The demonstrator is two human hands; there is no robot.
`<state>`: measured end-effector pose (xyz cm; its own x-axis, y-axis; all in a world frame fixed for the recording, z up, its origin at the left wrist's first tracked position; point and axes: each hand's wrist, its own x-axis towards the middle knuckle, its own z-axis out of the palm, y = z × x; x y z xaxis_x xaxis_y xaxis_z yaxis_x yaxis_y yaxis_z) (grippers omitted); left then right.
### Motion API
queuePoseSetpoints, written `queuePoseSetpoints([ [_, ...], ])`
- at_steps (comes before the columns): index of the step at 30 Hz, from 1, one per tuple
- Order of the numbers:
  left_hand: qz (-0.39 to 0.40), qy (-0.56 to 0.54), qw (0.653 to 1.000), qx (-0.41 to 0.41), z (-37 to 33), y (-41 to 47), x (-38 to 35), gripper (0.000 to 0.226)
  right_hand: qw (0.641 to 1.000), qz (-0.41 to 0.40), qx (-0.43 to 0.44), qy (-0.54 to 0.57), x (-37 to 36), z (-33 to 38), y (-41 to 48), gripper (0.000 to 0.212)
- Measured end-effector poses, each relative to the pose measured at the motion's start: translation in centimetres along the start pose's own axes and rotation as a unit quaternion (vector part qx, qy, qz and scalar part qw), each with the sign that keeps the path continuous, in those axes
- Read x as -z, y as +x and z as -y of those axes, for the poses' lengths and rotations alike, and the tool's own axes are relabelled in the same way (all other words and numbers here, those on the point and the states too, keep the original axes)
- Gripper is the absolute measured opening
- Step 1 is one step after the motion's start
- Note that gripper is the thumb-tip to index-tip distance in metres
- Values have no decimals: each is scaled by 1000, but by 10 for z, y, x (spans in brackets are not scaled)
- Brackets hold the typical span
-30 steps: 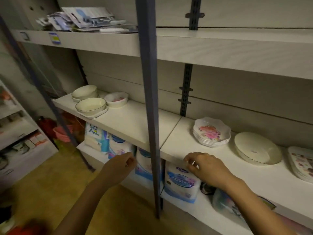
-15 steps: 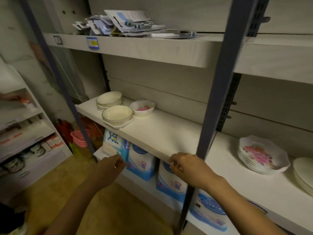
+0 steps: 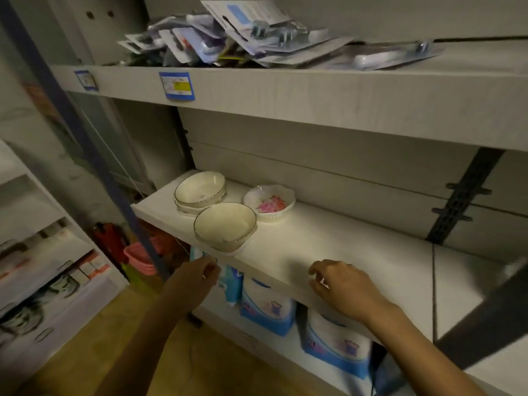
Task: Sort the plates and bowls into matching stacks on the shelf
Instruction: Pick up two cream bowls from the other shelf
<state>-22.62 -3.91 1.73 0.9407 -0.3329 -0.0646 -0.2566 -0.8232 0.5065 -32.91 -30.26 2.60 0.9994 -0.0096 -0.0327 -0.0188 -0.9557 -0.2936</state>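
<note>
While left grip [image 3: 197, 277] and right grip [image 3: 343, 284] hover empty, loosely curled, I should lift the front bowl [image 3: 225, 225] squarely onto the stack [image 3: 200, 190].

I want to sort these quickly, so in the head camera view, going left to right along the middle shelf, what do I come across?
stack of cream bowls → single cream bowl, nearer the front → floral bowl → right hand

Shelf [image 3: 343, 247]: white board.
Left end, back: stack of cream bowls [image 3: 200, 190].
Left end, front edge: cream bowl [image 3: 225, 225] on white plate [image 3: 225, 247].
Right of the stack: floral bowl [image 3: 269, 202].
</note>
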Motion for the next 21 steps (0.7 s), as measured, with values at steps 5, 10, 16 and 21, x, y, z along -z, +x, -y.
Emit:
queuePoseSetpoints([
  [5, 12, -16, 1000, 10, 34, 50, 20, 18, 999, -23, -41, -12, -8, 12, 32, 32],
  [10, -9, 17, 999, -27, 68, 93, 39, 20, 994, -38, -105, -7, -21, 37, 66, 32],
  [16, 72, 46, 995, -48, 104, 140, 64, 27, 973, -48, -217, 58, -42, 82, 129, 44],
  [21, 96, 68, 990, -72, 123, 164, 73, 24, 952, 13, -302, 46, -60, 111, 174, 60],
])
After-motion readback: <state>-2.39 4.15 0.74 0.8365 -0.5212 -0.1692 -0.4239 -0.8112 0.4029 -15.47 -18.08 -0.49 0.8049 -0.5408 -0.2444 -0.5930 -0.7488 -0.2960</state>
